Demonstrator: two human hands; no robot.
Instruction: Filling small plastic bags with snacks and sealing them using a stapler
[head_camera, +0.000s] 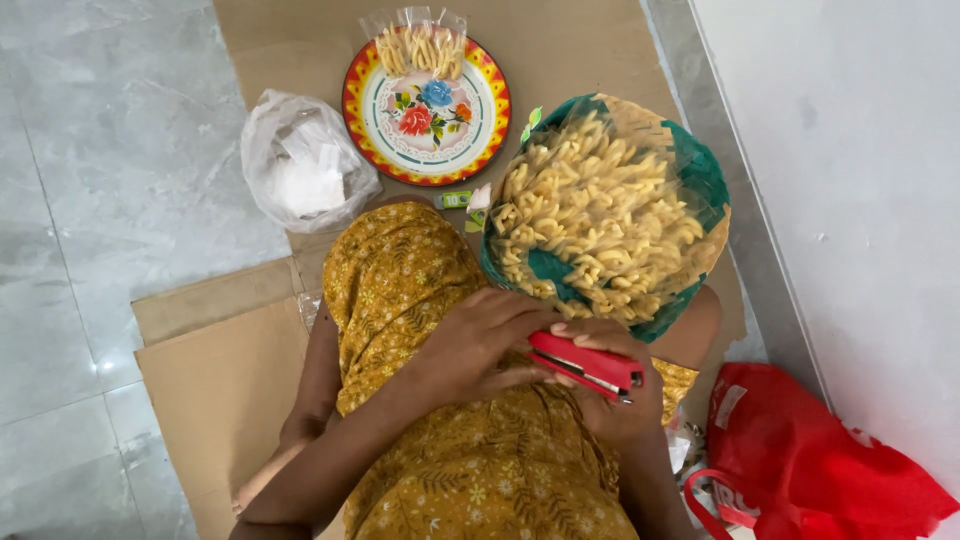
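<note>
Red stapler (585, 367) lies in lap, gripped by R hand (612, 400) from below; L hand (478, 345), fingers curled, pinches its rear end at 9 o'clock. Snack basket (610, 215) at 12 o'clock.

Both hands meet low over the lap. The left hand (478, 345) lies palm down, fingers curled and spread toward the right. The right hand (610, 390) cups upward beneath it, fingers wrapped closed, thumb forward. Both forearms angle in from below, elbows bent.
</note>
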